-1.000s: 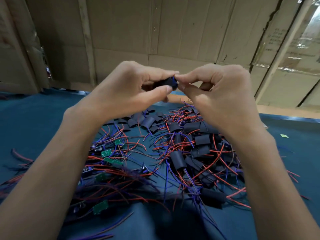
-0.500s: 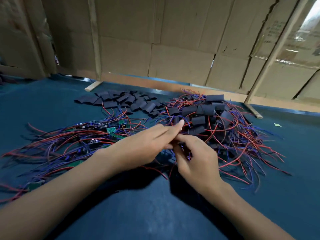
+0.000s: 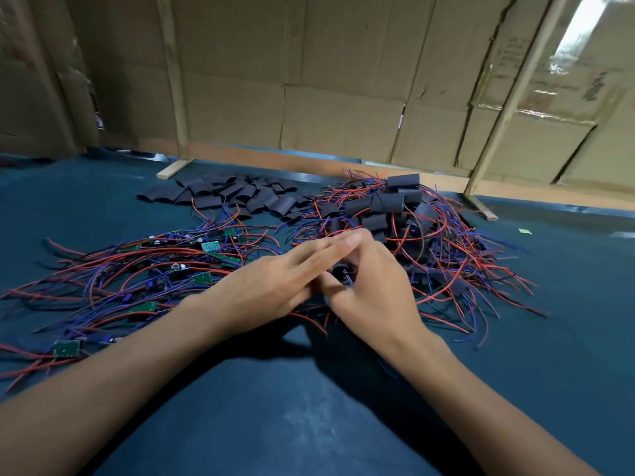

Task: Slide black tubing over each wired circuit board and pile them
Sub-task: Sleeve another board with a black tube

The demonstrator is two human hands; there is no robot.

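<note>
Your hands meet low over the table (image 3: 309, 424), at the near edge of the sleeved pile (image 3: 395, 214). Your right hand (image 3: 374, 290) curls around a small dark piece (image 3: 343, 273), seen only through the gap under its fingers; it appears to be a sleeved board, but whether the tube is fully seated cannot be told. Your left hand (image 3: 275, 286) lies with fingers straight, tips against the right fingers, gripping nothing visible. The piece's long axis is hidden. The pile lies directly ahead and slightly right of the right hand, so that hand is nearer for the drop. Bare boards (image 3: 202, 278) lie left, beside your left hand; empty tubes (image 3: 240, 194) lie far left of the pile, well ahead of both hands.
</note>
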